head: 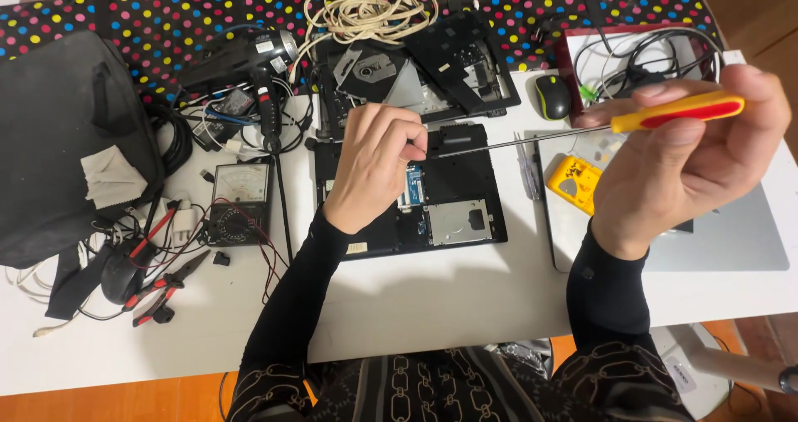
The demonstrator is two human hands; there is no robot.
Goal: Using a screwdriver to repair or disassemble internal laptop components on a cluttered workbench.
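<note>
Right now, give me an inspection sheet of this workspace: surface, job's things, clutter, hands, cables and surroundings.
Surface: white table, dotted cloth at the back.
Job's things: opened laptop base; long screwdriver with yellow and red handle.
Clutter: black bag, meter, pliers, mouse, yellow tester.
Hands: left hand on the laptop base at the screwdriver tip; right hand grips the handle.
Cables: cream coil; black tangle.
Surroundings: wooden floor.
</note>
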